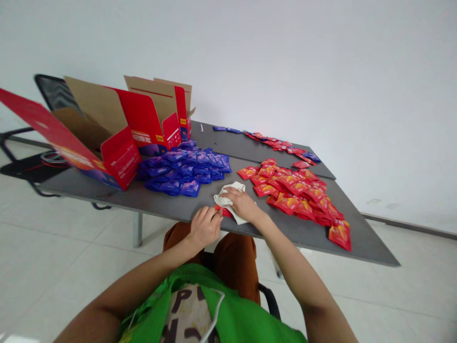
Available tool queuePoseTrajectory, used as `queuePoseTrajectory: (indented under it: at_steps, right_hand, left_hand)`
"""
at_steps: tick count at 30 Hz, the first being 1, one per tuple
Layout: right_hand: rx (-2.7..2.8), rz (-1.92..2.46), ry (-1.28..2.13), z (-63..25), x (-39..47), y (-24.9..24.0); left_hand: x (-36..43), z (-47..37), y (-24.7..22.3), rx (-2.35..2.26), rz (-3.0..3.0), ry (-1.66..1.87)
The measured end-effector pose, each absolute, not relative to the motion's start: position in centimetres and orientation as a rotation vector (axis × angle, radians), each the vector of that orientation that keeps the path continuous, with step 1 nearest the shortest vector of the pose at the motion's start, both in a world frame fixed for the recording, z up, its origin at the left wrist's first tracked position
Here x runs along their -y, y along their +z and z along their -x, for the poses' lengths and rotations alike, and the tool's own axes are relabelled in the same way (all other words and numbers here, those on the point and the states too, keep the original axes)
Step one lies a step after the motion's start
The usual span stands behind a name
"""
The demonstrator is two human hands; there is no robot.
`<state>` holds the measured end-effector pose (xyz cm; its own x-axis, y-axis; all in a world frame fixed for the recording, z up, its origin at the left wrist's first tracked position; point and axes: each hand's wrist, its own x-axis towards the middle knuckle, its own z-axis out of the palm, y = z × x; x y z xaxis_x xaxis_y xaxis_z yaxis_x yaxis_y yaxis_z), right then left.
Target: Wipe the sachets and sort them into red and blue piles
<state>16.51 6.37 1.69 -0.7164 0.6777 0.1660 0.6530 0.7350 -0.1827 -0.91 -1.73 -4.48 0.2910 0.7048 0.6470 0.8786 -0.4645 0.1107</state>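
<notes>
At the near edge of the table, my right hand [240,202] presses a crumpled white cloth [233,189] down over a red packet [224,212]. Most of that packet is hidden under the cloth and fingers. My left hand [207,226] pinches the packet's left edge at the table edge. A spread pile of red packets [289,186] with orange prints lies to the right of my hands. On the left a heap of blue packets [185,166] lies close to the boxes.
Open red cardboard boxes [121,159] with raised flaps stand on the left of the grey table [360,238]. Along the back lies a row of red and blue packets [274,143]. A black chair [21,164] stands behind the boxes, and a white wall [285,62] rises beyond.
</notes>
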Motion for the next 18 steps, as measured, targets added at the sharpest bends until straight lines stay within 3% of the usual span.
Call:
queuePoseTrajectory:
  at_steps: [6, 12, 18]
  right_hand:
    - [2.671, 1.433, 0.01, -16.5, -10.4, 2.9]
    - [2.597, 1.345, -0.06, -16.8, -6.1, 4.9]
    - [2.769, 1.106, 0.053, -17.0, -1.5, 3.1]
  left_hand:
    - [0.6, 1.3, -5.5, 1.335, 2.28, -0.887]
    - [0.7, 0.7, -6.8, 1.314, 2.087, -1.005]
    - [0.8, 0.5, -6.6, 1.422, 2.169, -0.961]
